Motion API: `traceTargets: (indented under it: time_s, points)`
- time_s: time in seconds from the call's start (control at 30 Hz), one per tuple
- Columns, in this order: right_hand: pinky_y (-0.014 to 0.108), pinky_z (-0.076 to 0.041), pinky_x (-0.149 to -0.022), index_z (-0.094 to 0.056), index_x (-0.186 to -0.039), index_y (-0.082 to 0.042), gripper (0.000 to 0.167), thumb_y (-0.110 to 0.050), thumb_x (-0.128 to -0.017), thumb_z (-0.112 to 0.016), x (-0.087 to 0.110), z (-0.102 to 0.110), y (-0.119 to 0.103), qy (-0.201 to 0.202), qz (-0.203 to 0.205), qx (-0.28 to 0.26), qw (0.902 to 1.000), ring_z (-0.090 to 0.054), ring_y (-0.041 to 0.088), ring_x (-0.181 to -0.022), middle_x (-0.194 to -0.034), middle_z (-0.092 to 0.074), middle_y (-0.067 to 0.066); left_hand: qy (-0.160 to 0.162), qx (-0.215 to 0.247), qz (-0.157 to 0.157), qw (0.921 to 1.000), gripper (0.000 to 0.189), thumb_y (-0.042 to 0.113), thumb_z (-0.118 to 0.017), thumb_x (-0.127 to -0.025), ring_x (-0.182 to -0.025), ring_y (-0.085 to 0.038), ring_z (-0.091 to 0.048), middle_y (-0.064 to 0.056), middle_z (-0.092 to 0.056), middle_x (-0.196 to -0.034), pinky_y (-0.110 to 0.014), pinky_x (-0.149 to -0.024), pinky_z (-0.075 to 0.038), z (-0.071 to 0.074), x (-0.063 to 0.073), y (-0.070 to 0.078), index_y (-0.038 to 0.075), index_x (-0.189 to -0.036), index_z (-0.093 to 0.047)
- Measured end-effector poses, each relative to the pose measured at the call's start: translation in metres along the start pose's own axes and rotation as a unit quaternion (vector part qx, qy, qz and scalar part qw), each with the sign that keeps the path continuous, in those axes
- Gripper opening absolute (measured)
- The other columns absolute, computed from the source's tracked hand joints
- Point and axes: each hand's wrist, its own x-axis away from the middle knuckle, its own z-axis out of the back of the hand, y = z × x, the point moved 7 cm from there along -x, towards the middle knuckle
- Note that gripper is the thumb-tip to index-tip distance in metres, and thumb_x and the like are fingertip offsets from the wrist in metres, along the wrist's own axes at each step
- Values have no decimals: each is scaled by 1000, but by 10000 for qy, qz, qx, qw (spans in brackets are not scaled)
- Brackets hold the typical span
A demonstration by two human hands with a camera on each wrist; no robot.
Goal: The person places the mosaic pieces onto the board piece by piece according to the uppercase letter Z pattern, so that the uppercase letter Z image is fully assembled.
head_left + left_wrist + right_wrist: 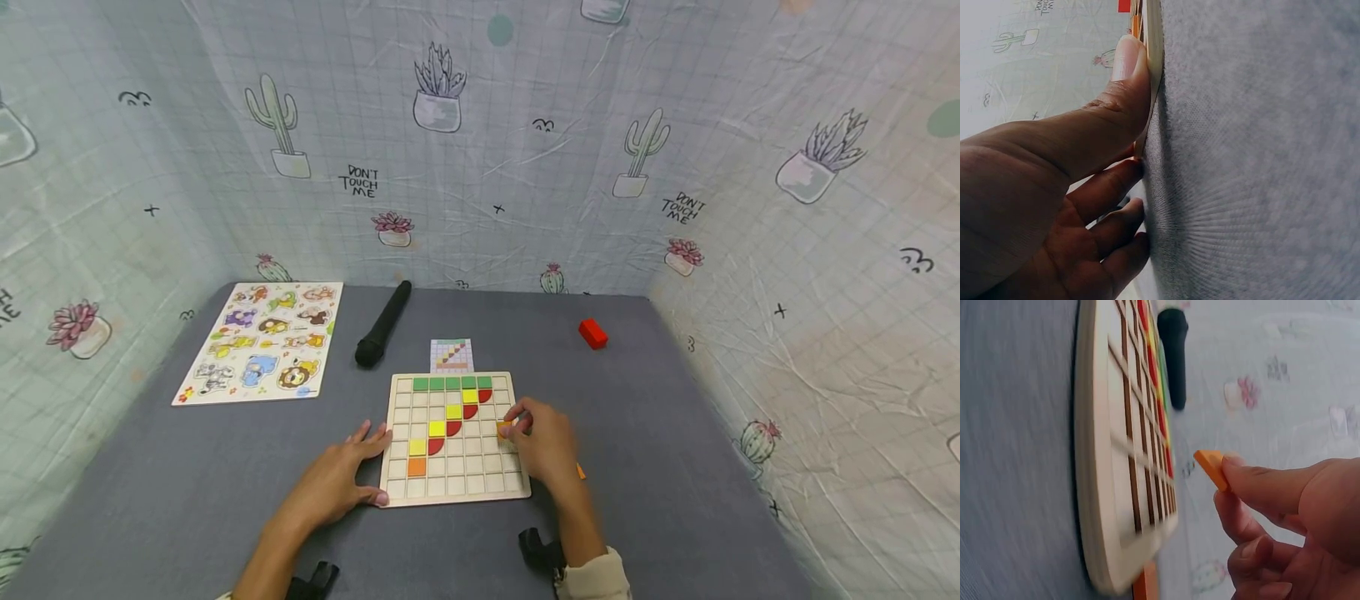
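A wooden grid board [465,479] lies on the grey table, holding green, yellow and orange squares and red quarter-round tiles. My left hand [341,471] rests at its left edge, thumb by the near corner and fingers spread farther up; the left wrist view shows the thumb [1129,75] against the board's side. Between thumb and fingertips, my right hand [546,442] pinches an orange tile [1212,467], over the right part of the grid. In the right wrist view the tile is tilted and raised off the board.
Behind the board lies a small pattern card [452,356]. A black microphone [386,321] and an animal picture board [251,343] lie farther left. At the back right sits a red block [592,333]. Another orange piece [581,471] shows beside my right wrist.
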Motion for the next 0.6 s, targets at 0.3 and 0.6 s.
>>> traceTargets:
  time_s: [0.3, 0.6]
  points:
    - [27, -37, -55, -71, -90, -23, 17, -22, -88, -88, 18, -32, -36, -641, 524, -135, 9965, -50, 16, -64, -73, -60, -6, 7, -36, -36, 10000, 100, 34, -96, -67, -157, -43, -38, -7, -50, -164, -69, -114, -42, 0, 0, 0, 13, -156, -56]
    - [29, -39, -57, -71, -88, -22, 18, -24, -87, -89, 30, -66, -55, -1060, 693, 34, 9919, -52, 11, -64, -68, -58, -9, 31, -43, -75, 10000, 99, 35, -96, -68, -156, -43, -39, -7, -50, -163, -68, -113, -43, 1, 0, 0, 13, -155, -57]
